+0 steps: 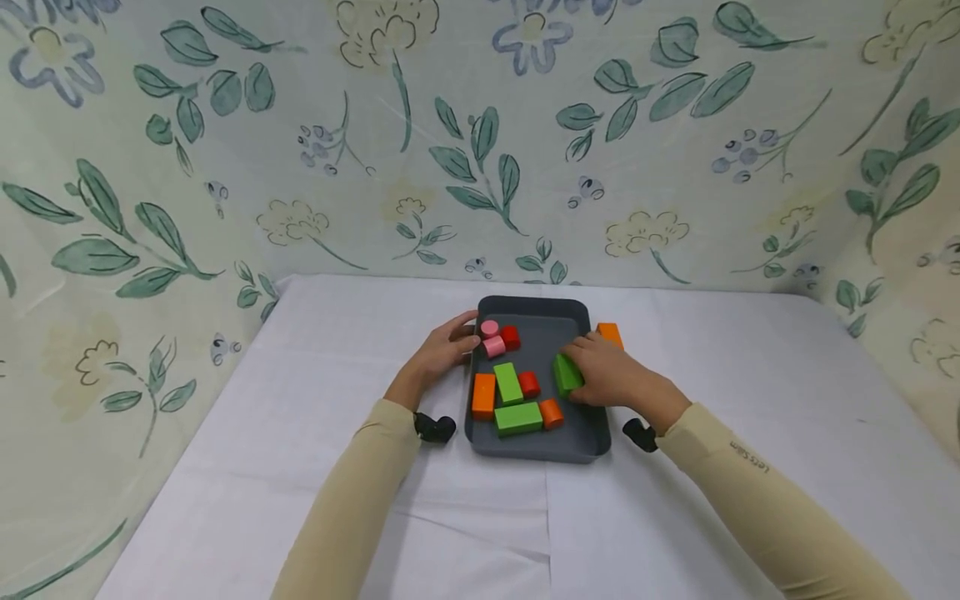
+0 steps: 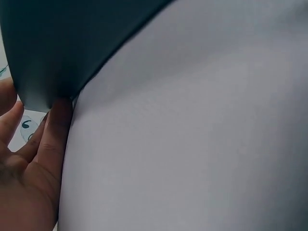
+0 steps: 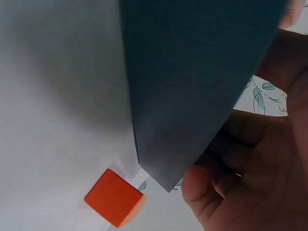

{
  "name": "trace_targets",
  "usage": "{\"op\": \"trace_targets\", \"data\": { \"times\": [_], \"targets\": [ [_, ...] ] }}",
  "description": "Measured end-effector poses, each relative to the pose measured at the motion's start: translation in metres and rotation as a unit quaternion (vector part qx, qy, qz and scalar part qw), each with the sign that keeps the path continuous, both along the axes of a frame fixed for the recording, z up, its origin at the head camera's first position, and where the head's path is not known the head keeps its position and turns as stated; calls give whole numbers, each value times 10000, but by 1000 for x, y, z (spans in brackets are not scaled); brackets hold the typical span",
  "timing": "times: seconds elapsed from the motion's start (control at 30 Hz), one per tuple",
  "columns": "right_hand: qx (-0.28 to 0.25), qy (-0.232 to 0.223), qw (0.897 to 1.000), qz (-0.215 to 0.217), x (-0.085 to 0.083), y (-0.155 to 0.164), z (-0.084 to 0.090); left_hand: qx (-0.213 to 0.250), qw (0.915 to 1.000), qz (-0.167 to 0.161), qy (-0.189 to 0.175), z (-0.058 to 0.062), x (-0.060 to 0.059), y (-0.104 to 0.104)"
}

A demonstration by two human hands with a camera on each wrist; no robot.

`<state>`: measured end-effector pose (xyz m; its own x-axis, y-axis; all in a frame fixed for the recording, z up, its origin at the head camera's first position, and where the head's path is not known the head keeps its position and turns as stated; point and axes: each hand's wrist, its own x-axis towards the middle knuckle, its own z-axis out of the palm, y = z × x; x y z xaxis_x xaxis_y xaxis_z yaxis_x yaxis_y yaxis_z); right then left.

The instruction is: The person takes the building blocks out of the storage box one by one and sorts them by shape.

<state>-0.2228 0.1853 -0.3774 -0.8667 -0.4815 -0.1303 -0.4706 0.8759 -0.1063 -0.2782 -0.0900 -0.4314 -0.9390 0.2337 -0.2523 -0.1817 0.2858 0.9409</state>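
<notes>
A dark grey tray (image 1: 537,450) lies on the white cloth with several wooden-looking blocks in it. My left hand (image 1: 441,354) rests against the outside of the tray's left wall, its fingertips touching near the rim. Inside the tray's right side, my right hand (image 1: 611,371) grips a green block (image 1: 566,377), partly hidden by the fingers. Further left lie two more green blocks, a standing one (image 1: 507,383) and a long one (image 1: 518,419). Beside them are an orange block (image 1: 483,397), an orange cylinder (image 1: 551,413) and a red cylinder (image 1: 528,384).
Pink cylinders (image 1: 492,346) and a red block (image 1: 510,337) sit in the tray's far left corner. Outside the right wall, an orange block (image 3: 114,198) lies on the cloth, partly behind my right hand in the head view. A flower-patterned curtain (image 1: 480,167) hangs behind.
</notes>
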Motion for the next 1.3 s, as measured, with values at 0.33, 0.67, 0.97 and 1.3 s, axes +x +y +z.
{"op": "trace_targets", "data": {
  "times": [0.33, 0.67, 0.97, 1.3],
  "targets": [
    [-842, -508, 9949, -222, -1, 7, 3, -209, 9994, 205, 206, 6, -1, 12],
    [-1971, -182, 9797, -330, 5, 35, 16, -99, 9996, 278, -21, 7, -1, 13],
    [-2155, 306, 9728, -793, 10, 89, 38, -73, 9995, 314, -54, 5, -2, 8],
    [-1983, -181, 9671, -1581, -1, 133, 23, 275, 9987, 391, -154, 1, -1, 4]
  ]
}}
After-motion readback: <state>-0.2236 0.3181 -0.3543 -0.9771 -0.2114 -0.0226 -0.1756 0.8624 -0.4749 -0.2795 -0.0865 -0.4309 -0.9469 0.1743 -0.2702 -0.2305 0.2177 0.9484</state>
